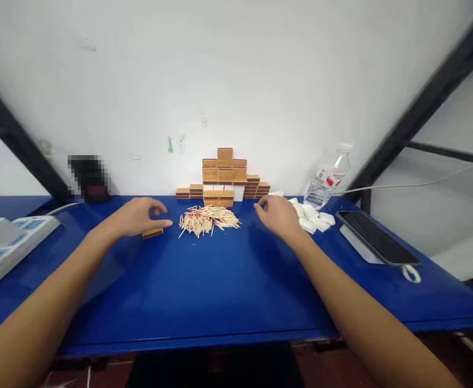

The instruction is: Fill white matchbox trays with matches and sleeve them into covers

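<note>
Over the left part of the blue table (196,291) hovers my left hand (137,217), thumb and forefinger spread apart. Just beneath it lies a single matchbox (152,233), partly covered by the hand. To the right is a loose heap of matches (208,220) with pale sticks and some red tips. My right hand (279,216) is on the far side of the heap, its fingers curled together; whether anything is between them is hidden. Behind the heap, matchboxes (224,175) are stacked in a stepped pile against the wall.
White packets (311,216) lie beside my right hand, with a clear plastic bottle (328,178) leaning behind them. A phone (376,237) rests at the right. On the left are a white power strip (14,245) and a dark, pixelated object (91,178).
</note>
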A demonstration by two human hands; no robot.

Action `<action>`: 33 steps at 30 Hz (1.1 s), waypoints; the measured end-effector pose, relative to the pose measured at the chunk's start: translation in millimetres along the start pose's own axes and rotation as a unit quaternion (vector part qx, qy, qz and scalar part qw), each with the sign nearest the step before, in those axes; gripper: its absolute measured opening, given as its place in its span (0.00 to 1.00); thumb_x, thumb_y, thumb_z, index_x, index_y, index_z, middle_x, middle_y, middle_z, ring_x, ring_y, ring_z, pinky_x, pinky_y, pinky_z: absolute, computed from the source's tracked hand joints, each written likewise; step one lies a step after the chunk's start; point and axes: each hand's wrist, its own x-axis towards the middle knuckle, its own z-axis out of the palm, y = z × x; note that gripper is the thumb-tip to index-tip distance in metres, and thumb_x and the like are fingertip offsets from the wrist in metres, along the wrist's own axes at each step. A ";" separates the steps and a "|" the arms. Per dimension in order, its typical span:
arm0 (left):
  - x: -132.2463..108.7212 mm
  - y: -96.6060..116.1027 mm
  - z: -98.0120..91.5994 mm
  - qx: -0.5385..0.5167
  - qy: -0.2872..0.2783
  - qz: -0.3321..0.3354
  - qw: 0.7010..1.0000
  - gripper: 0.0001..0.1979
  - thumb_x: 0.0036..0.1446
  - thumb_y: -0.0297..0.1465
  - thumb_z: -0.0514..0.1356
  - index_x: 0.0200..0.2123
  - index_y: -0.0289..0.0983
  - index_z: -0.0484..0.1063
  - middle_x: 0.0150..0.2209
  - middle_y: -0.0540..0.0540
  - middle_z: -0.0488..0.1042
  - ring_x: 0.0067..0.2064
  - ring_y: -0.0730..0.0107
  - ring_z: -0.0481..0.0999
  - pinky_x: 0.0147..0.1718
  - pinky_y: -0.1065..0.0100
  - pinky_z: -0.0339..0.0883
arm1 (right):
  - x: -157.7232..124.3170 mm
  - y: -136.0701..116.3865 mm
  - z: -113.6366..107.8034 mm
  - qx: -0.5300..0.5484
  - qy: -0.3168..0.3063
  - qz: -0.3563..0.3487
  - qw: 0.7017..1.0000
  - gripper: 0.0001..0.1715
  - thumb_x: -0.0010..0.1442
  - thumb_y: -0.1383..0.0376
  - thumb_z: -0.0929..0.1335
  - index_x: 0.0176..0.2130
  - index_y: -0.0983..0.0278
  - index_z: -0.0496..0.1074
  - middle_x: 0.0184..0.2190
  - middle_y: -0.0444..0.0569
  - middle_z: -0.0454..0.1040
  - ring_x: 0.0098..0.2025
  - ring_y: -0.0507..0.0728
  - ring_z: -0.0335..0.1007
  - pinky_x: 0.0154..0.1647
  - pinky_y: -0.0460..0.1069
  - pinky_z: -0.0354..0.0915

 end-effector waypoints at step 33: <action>-43.3 67.0 59.4 -0.171 0.065 0.248 0.951 0.21 0.62 0.42 0.67 0.56 0.42 0.78 0.37 0.48 0.75 0.34 0.68 0.71 0.36 0.65 0.68 | -1.0 14.4 -16.2 -0.015 -0.024 -0.109 0.994 0.09 0.67 0.60 0.70 0.38 0.62 0.78 0.40 0.53 0.82 0.40 0.61 0.75 0.35 0.52 0.59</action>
